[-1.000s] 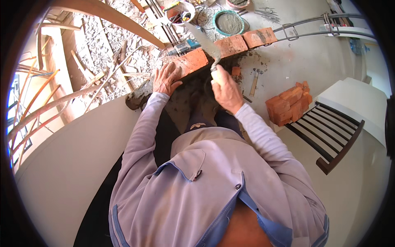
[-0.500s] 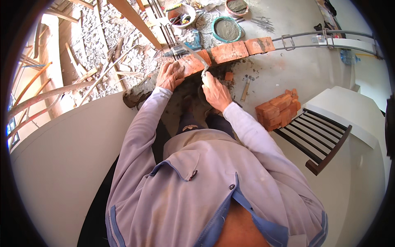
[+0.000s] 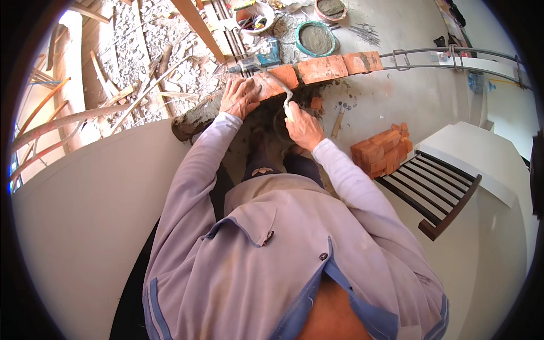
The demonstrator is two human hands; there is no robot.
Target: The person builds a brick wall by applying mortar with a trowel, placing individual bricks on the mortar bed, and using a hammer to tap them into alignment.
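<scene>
My left hand (image 3: 238,100) grips the left end of a red-orange brick (image 3: 276,81), thumb on the near side and fingers over its end. This brick lies at the left of a short row on the wall's edge. Closed round the pale handle of a trowel (image 3: 288,92) is my right hand (image 3: 305,128), just to the near side of the row. The trowel's bent neck rises toward the brick, and its blade reaches over the brick's top. To the right sit a second brick (image 3: 322,69) and a third brick (image 3: 364,62).
Beyond the row stand a teal tub of mortar (image 3: 317,38), a power drill (image 3: 263,58) and a tool bucket (image 3: 254,18). Rubble (image 3: 164,51) spreads at far left. Stacked bricks (image 3: 382,149), a hammer (image 3: 339,120) and a dark slatted rack (image 3: 433,187) lie right. Steel bars (image 3: 419,59) extend rightward.
The trowel and my right hand have shifted slightly right and nearer to me. My left hand stays at the brick's end. The whole view has moved a little.
</scene>
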